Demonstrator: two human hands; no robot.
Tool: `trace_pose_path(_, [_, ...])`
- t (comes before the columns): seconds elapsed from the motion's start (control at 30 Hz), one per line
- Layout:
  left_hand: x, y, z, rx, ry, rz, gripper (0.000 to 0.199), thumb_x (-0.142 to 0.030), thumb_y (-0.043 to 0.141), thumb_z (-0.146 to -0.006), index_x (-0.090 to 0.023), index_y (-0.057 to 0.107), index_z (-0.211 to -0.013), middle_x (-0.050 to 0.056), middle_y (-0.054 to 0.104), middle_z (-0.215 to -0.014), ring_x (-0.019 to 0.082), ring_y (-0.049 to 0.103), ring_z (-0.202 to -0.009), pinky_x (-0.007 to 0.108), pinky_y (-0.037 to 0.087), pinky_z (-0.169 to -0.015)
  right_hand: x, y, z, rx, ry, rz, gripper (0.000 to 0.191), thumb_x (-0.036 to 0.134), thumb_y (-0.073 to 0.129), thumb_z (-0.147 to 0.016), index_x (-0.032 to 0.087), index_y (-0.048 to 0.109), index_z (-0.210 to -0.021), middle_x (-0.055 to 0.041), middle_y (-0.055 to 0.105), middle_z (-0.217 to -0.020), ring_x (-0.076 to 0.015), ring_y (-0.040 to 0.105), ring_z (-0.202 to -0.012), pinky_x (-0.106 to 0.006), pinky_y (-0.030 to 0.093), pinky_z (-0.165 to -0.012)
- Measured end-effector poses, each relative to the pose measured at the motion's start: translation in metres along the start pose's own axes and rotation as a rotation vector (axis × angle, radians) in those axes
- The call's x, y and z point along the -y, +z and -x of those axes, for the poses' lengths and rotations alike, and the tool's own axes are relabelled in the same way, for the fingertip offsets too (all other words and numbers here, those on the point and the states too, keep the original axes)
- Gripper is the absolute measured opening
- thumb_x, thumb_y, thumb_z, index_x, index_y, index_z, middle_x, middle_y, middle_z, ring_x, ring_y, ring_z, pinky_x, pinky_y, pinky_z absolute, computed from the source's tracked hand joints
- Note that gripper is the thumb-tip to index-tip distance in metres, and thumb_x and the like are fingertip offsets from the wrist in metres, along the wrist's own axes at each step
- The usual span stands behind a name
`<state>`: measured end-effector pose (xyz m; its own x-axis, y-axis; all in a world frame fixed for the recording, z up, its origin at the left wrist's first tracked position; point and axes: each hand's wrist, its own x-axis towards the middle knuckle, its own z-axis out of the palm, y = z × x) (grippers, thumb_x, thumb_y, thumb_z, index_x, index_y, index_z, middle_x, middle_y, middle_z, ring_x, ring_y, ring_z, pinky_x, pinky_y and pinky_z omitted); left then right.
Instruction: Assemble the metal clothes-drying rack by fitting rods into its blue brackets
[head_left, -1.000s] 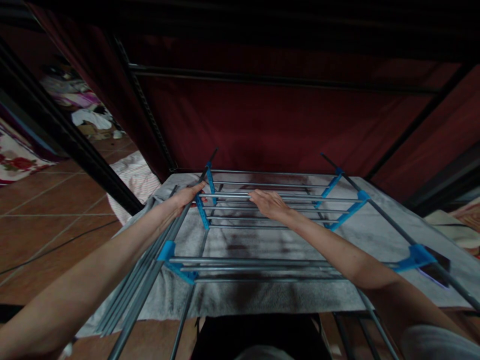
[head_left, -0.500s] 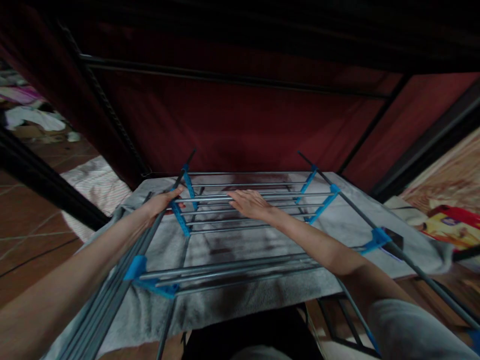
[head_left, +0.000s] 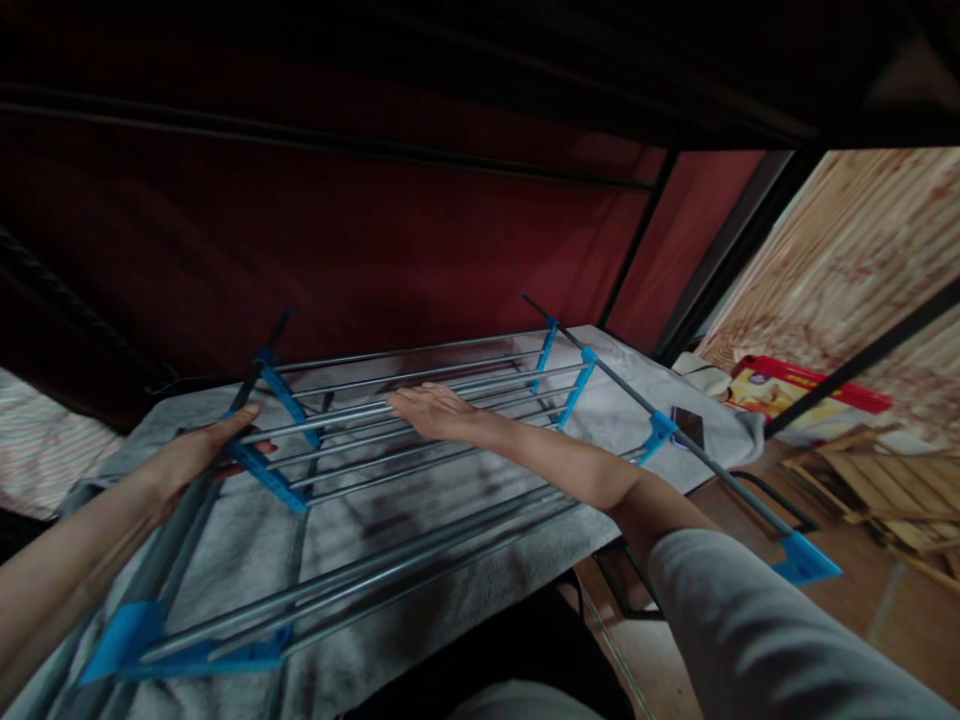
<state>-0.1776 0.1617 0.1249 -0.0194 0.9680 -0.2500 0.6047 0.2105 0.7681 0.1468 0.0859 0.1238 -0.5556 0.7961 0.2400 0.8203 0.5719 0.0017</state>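
Note:
A rack of grey metal tubes (head_left: 345, 488) with blue plastic connectors (head_left: 576, 388) lies across the grey cloth, its shelf tubes running left to right. My left hand (head_left: 206, 440) is closed around the left-hand pole at a blue connector, thumb on top and fingertips showing on the inner side. My right hand (head_left: 435, 408) lies over an upper cross tube near its middle, fingers together and curled over it; its thumb is hidden. In the foreground, another set of tubes joins a blue connector (head_left: 135, 640) at lower left.
Grey cloth (head_left: 525, 560) covers the surface under the rack. A phone (head_left: 688, 427) lies at its right. Behind stands a dark red panel (head_left: 360, 240) with a black frame. Beyond the right edge are a red and yellow package (head_left: 802, 385) and a slatted wooden piece (head_left: 892, 485).
The view has turned to the right, so the rack appears farther left and more slanted. Both hands keep their places on the rack.

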Motion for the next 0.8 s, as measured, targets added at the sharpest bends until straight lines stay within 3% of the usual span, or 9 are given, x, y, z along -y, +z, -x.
trace_pose_path(0.1, [0.001,-0.002,-0.001,0.067,-0.111,0.251,0.068,-0.073,0.062,-0.07,-0.029,0.057,-0.121,-0.001,0.076,-0.087,0.022,0.069,-0.102,0.033,0.054,-0.082,-0.002,0.001,0.0,-0.003,-0.015,-0.004,0.029,0.031,0.029,-0.105,0.022,0.056,-0.11,-0.0033,0.064,-0.113,-0.0171,0.059,-0.1,-0.032,0.043,-0.091])
trace_pose_path(0.33, [0.002,-0.002,-0.003,0.062,-0.092,0.189,0.068,-0.079,0.059,-0.067,-0.025,0.06,-0.108,0.003,0.075,-0.081,0.027,0.065,-0.109,0.033,0.053,-0.075,-0.002,-0.011,0.012,-0.027,-0.058,0.038,0.036,0.031,0.031,-0.104,0.023,0.047,-0.136,-0.0067,0.058,-0.128,-0.0187,0.053,-0.117,-0.037,0.038,-0.103])
trace_pose_path(0.43, [-0.001,0.003,0.006,0.015,-0.073,0.255,0.064,-0.075,0.061,-0.069,-0.021,0.061,-0.104,0.007,0.074,-0.082,0.029,0.066,-0.106,0.033,0.051,-0.07,0.005,-0.018,0.026,-0.085,-0.123,0.047,0.039,0.023,0.026,-0.104,0.026,0.049,-0.135,-0.0068,0.056,-0.132,-0.018,0.051,-0.118,-0.036,0.039,-0.102])
trace_pose_path(0.5, [-0.002,0.007,0.01,0.004,-0.059,0.301,0.062,-0.072,0.066,-0.066,-0.022,0.063,-0.1,0.006,0.073,-0.088,0.028,0.068,-0.1,0.032,0.051,-0.07,0.009,-0.018,0.035,-0.069,-0.178,0.056,0.037,0.021,0.027,-0.103,0.024,0.053,-0.13,-0.0081,0.059,-0.124,-0.0198,0.054,-0.113,-0.037,0.042,-0.098])
trace_pose_path(0.6, [-0.002,0.009,0.012,-0.035,-0.036,0.355,0.061,-0.072,0.068,-0.062,-0.019,0.064,-0.092,0.007,0.072,-0.088,0.027,0.07,-0.089,0.033,0.05,-0.068,0.014,-0.005,0.044,-0.003,-0.26,0.028,0.031,0.021,0.034,-0.102,0.021,0.056,-0.124,-0.0091,0.062,-0.117,-0.0205,0.057,-0.105,-0.037,0.046,-0.093])
trace_pose_path(0.8, [-0.002,0.01,0.018,-0.032,-0.003,0.371,0.064,-0.075,0.071,-0.056,-0.018,0.065,-0.086,0.004,0.07,-0.079,0.022,0.069,-0.079,0.03,0.048,-0.067,0.023,0.035,0.037,0.079,-0.211,-0.007,0.024,0.021,0.043,-0.098,0.016,0.058,-0.117,-0.0125,0.062,-0.117,-0.0233,0.057,-0.107,-0.039,0.05,-0.09])
